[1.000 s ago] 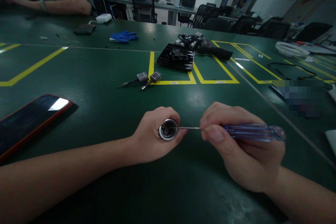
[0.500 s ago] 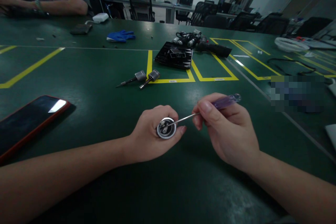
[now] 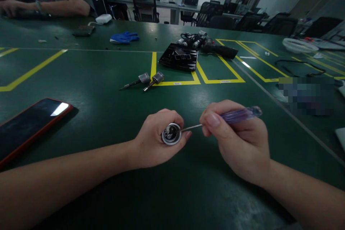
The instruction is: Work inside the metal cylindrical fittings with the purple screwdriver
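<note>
My left hand is wrapped around a small round metal cylinder, its open end facing me with small parts inside. My right hand pinches a screwdriver with a clear purple handle. Its thin metal shaft reaches left, and the tip rests inside the cylinder's open end. Both hands hover just above the green table.
A red-cased phone lies at the left. Two metal parts with thin shafts lie ahead, by yellow floor-tape lines. Further back are a black tray, a bundle of metal parts and a blue glove. Another person's arms rest at the far left.
My right hand swung the screwdriver handle up and away, then lowered it a little. The tip stayed in the cylinder. My left hand barely moved.
</note>
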Demonstrator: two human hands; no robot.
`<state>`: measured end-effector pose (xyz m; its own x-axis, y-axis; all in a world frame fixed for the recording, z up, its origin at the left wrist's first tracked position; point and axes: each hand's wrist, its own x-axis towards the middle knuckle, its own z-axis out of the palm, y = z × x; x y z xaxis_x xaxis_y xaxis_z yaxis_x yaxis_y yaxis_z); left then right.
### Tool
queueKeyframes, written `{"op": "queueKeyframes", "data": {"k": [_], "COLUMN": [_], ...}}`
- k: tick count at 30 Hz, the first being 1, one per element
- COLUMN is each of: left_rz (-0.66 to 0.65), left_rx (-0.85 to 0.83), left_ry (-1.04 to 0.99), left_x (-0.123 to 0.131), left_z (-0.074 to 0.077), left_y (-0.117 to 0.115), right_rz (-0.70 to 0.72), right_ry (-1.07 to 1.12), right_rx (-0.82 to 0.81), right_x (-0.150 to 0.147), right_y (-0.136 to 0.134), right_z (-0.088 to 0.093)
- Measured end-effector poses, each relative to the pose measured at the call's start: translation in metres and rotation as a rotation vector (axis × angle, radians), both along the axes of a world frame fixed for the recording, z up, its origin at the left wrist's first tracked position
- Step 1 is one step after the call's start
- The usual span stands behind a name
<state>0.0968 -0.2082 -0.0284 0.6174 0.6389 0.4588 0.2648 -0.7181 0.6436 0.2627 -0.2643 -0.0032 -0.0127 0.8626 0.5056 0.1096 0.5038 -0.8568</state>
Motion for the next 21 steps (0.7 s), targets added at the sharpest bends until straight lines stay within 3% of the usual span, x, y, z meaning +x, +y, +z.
{"op": "queueKeyframes", "data": {"k": [9, 13, 17, 21], "left_rz": [0.013, 0.017, -0.035, -0.029], "left_rx": [-0.031, -0.040, 0.014, 0.001], "left_ry": [0.013, 0.021, -0.004, 0.004], "left_x": [-0.0003, -0.0002, -0.0001, -0.0002], "left_z": [0.0002, 0.0024, 0.0018, 0.0012], "left_y": [-0.0003, -0.0005, 0.0010, 0.0003], "right_rz": [-0.057, -0.065, 0.057, 0.053], "right_ry": [0.166, 0.066, -0.119, -0.031], "right_rx": [-0.081, 0.000, 0.133, 0.064], "right_x": [-0.0044, -0.0027, 0.0000, -0.0005], "right_y": [0.0046, -0.0001, -0.0035, -0.0003], "right_z": [-0.0055, -0.0049, -0.0032, -0.0041]}}
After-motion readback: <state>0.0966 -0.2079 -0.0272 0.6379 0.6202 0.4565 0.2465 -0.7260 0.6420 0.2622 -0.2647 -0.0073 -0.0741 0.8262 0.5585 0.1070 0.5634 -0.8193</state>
